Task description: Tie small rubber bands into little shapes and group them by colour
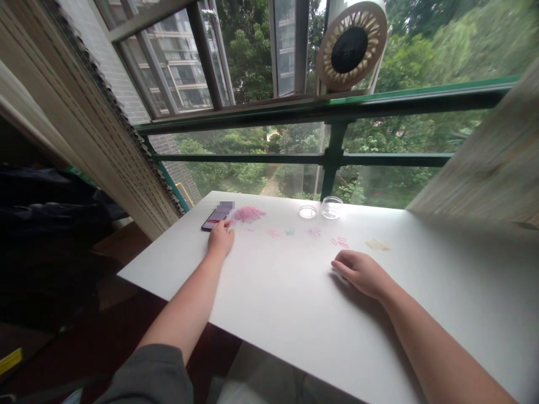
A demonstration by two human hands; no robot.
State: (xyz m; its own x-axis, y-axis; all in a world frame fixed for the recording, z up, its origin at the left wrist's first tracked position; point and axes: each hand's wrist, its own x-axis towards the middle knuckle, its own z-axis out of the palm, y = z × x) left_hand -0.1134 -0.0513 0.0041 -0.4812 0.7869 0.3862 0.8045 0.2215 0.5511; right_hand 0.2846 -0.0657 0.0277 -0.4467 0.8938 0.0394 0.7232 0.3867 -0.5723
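Note:
My left hand (220, 238) reaches to the far left of the white table (442, 292), fingers curled, one fingertip touching a phone (217, 217) with a lit screen. My right hand (361, 271) rests palm-down on the table, fingers loosely curled under, holding nothing I can see. A heap of pink rubber bands (248, 214) lies just right of the phone. Small clusters of coloured bands (314, 232) and pink bands (340, 242) are scattered between the hands.
A clear round container (332, 207) and its lid (307, 211) stand at the table's far edge. A pale yellow patch (378, 244) lies to the right. Behind are a green railing (332, 106), a fan (351, 45) and windows. A dark bag (50, 207) sits at left.

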